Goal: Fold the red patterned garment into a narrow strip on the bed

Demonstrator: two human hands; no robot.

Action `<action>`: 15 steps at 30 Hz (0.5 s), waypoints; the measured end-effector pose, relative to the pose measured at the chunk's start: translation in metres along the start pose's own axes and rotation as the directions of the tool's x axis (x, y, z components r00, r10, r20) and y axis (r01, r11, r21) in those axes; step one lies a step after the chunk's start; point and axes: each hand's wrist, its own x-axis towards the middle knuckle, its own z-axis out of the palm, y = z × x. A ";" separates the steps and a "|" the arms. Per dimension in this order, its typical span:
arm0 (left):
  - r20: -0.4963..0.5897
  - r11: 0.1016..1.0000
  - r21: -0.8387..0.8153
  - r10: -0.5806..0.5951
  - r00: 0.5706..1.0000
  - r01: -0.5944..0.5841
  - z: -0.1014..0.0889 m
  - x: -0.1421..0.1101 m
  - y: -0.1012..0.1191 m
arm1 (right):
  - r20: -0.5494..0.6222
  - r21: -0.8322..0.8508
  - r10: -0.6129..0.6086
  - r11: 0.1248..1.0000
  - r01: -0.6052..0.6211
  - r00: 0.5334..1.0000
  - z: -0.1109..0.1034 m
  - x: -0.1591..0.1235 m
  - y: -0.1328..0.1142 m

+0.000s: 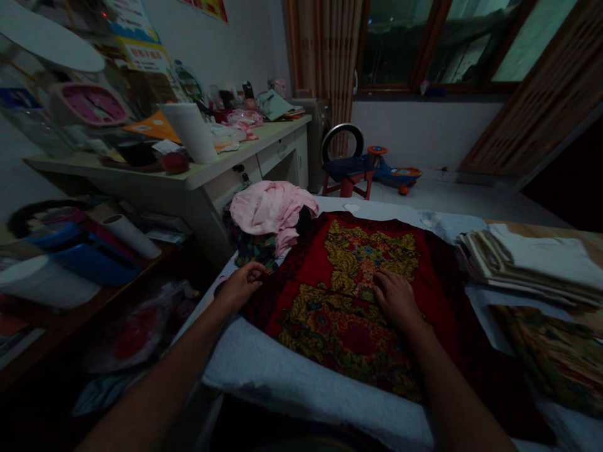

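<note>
A red garment [306, 257] with yellow leaf and flower patterns and dark patterned sleeves lies spread over a pale blue cover. At its left edge, my left hand [241, 287] has curled fingers and thumb closed at the dark sleeve cloth. My right hand [397, 300] rests on the middle of the printed front, fingers laid on the fabric and slightly bent. Just beyond my left hand sits a heap of clothes with a pink garment [268, 206] on top and camouflage-like cloth [254, 249] beneath.
To the right lie a folded stack of light clothes [532, 257] and a folded patterned cloth [556, 351]. A cluttered desk [202, 174] stands at the left, with a pink clock [94, 103]. A stool [346, 179] and a ride-on toy [396, 172] are near the window wall.
</note>
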 end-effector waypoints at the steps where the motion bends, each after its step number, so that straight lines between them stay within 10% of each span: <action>1: -0.004 1.000 0.027 -0.002 1.000 0.002 0.002 0.001 -0.002 | 0.000 -0.002 0.001 1.000 -0.001 1.000 0.000 0.000 0.000; 10: -0.071 0.776 0.616 -0.114 0.991 0.134 -0.003 -0.015 0.013 | 0.002 0.008 0.007 1.000 -0.007 1.000 0.000 -0.001 0.001; 15: -0.006 0.720 0.685 -0.150 0.989 0.113 0.001 -0.027 0.016 | 0.000 0.017 0.009 1.000 -0.009 1.000 0.002 -0.001 0.002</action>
